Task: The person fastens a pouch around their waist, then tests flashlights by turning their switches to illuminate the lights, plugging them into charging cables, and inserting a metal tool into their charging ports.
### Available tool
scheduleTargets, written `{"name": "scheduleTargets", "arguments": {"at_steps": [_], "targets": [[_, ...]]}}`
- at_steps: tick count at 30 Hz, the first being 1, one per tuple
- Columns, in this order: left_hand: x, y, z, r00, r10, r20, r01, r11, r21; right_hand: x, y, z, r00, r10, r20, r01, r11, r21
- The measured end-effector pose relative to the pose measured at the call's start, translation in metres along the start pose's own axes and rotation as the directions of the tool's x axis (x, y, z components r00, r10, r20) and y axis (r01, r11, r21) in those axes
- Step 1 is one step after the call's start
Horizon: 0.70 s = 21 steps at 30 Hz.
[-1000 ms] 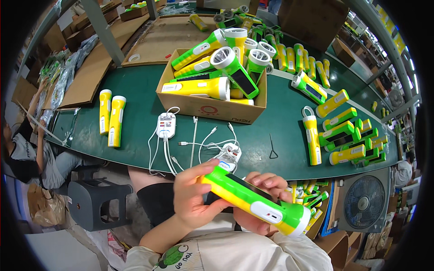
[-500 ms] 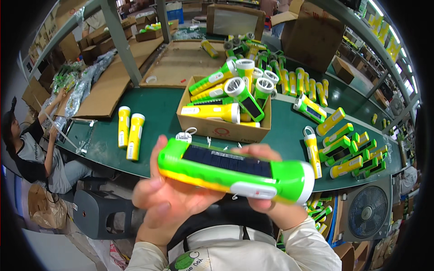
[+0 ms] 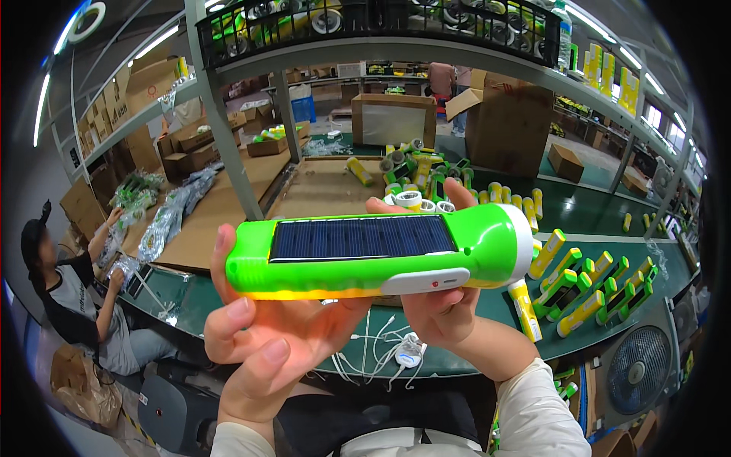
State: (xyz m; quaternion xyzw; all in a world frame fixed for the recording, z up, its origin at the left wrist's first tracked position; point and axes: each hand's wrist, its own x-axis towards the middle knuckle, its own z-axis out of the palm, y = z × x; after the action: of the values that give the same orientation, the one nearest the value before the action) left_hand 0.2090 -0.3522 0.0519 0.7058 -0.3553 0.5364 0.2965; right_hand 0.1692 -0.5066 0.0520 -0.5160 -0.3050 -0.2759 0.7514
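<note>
A green and yellow flashlight [image 3: 343,276] with a white head rim lies sideways in the air before me, its head to the right. A dark solar panel [image 3: 362,238] faces up on its side, and a white switch plate with a red dot shows near the head. My left hand [image 3: 285,339] is wrapped round the tail half from below; an orange glow lights its palm and the yellow underside. My right hand [image 3: 442,316] grips the flashlight near the head, its fingers partly hidden behind. Several flashlight heads [image 3: 409,199] peek out behind it.
White charging cables [image 3: 373,346] and a small white device [image 3: 410,352] lie on the green bench [image 3: 472,358]. Several flashlights [image 3: 582,314] stand at right, beyond a fan [image 3: 638,369]. A black crate [image 3: 381,49] sits on the overhead shelf. A person [image 3: 84,297] works at left.
The view has tilted up, bringing the overhead crate into sight. Both hands have raised the flashlight and turned its panel more toward me. A glow now shows on its underside and my left palm.
</note>
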Motion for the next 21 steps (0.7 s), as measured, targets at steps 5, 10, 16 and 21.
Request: {"name": "scheduleTargets", "arguments": {"at_steps": [5, 10, 16, 21], "targets": [[0.016, -0.015, 0.015, 0.957, 0.2, -0.211, -0.234, 0.961, -0.151, 0.021, -0.003, -0.027, 0.904, -0.418, 0.093, 0.418, 0.816, -0.4], [0.03, -0.014, 0.016, 0.927, 0.268, -0.262, -0.324, 0.924, -0.202, 0.038, -0.019, -0.051, 0.621, -0.703, 0.346, 0.715, 0.328, -0.617], [0.036, -0.005, 0.011, 0.918, 0.293, -0.267, -0.337, 0.932, -0.135, 0.045, -0.023, -0.056, 0.632, -0.721, 0.283, 0.718, 0.408, -0.564], [0.042, -0.002, 0.017, 0.904, 0.309, -0.295, -0.357, 0.926, -0.124, 0.042, -0.018, -0.06, 0.666, -0.729, 0.16, 0.658, 0.473, -0.586]]}}
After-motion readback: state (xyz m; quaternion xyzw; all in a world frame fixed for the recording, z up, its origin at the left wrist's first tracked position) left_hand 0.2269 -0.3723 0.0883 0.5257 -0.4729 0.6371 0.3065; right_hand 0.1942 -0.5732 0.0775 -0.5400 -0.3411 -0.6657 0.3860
